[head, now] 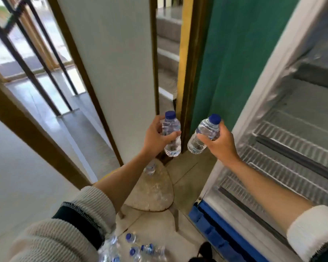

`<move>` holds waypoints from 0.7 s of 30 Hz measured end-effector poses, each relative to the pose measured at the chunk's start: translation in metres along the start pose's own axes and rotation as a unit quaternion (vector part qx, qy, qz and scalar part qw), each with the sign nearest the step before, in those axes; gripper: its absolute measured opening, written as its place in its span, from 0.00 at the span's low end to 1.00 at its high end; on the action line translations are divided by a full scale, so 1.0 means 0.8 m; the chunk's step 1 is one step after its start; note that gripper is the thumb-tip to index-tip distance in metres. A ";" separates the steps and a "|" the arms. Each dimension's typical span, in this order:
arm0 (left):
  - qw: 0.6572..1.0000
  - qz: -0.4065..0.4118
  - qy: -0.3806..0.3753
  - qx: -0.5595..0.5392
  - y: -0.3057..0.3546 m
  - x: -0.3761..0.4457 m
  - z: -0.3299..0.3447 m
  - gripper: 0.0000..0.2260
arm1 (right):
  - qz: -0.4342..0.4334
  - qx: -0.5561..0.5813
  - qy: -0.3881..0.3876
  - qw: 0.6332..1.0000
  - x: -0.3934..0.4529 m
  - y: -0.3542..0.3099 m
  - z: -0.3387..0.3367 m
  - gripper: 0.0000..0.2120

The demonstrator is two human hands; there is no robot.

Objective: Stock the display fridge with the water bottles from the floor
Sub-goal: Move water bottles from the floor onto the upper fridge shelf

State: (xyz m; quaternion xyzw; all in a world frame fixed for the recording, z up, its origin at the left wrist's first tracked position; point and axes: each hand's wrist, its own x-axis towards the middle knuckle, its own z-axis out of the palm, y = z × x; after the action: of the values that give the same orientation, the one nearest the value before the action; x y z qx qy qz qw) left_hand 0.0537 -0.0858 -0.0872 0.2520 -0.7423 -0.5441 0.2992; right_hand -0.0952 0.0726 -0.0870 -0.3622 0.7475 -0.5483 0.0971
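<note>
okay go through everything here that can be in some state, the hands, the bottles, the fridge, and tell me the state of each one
Left hand: grips a bottle.
Left bottle: capped, upright, held in the air.
Right hand: grips a bottle.
Right bottle: capped, tilted, held in the air.
Display fridge: open, visible wire shelves bare.
Bottles on the floor: capped, not yet stocked.
Bottle on the stool: lying there, blurred.

Left hand (155,136) gripping an upright water bottle (171,134), right hand (221,140) gripping a tilted second bottle (204,136), open display fridge (284,144) with wire shelves at right, more bottles on the floor (140,250), stool (153,190) below.
</note>
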 end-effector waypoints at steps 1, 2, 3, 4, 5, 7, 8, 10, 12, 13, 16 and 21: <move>1.000 0.013 -0.002 -0.018 0.020 0.003 0.008 0.23 | -0.013 -0.008 0.005 1.000 -0.001 -0.016 -0.018 0.22; 0.999 0.026 -0.004 -0.040 0.043 0.007 0.019 0.23 | -0.028 -0.017 0.016 0.999 -0.003 -0.032 -0.040 0.22; 0.997 0.037 -0.006 -0.061 0.066 0.010 0.029 0.23 | -0.041 -0.021 0.029 0.999 -0.007 -0.048 -0.060 0.22; 0.996 0.050 -0.008 -0.079 0.088 0.014 0.040 0.22 | -0.050 -0.021 0.043 0.998 -0.010 -0.064 -0.082 0.21; 0.994 0.063 -0.016 -0.093 0.110 0.018 0.052 0.22 | -0.059 -0.022 0.055 0.997 -0.013 -0.080 -0.103 0.21; 0.988 0.097 -0.038 -0.110 0.148 0.025 0.072 0.22 | -0.075 -0.031 0.077 0.994 -0.021 -0.109 -0.141 0.21; 0.986 0.115 -0.047 -0.112 0.168 0.027 0.084 0.22 | -0.083 -0.035 0.092 0.992 -0.024 -0.122 -0.161 0.21; 0.981 0.154 -0.059 -0.105 0.207 0.032 0.108 0.22 | -0.097 -0.043 0.126 0.986 -0.030 -0.146 -0.204 0.21; 0.972 0.191 -0.074 -0.116 0.245 0.033 0.134 0.22 | -0.110 -0.055 0.160 0.979 -0.035 -0.168 -0.245 0.20; 0.967 0.202 -0.085 -0.128 0.262 0.033 0.147 0.22 | -0.117 -0.063 0.178 0.975 -0.038 -0.178 -0.266 0.20; 0.956 0.223 -0.121 -0.150 0.307 0.036 0.190 0.23 | -0.133 -0.093 0.227 0.960 -0.046 -0.201 -0.328 0.20; 0.945 0.249 -0.126 -0.173 0.357 0.035 0.262 0.30 | -0.130 -0.129 0.292 0.939 -0.055 -0.215 -0.425 0.20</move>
State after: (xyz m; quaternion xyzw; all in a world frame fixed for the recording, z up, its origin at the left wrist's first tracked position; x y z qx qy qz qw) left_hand -0.1307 0.1125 0.1433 -0.0670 -0.7072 -0.5997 0.3685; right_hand -0.1737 0.3325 0.1844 -0.2891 0.7539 -0.5365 -0.2454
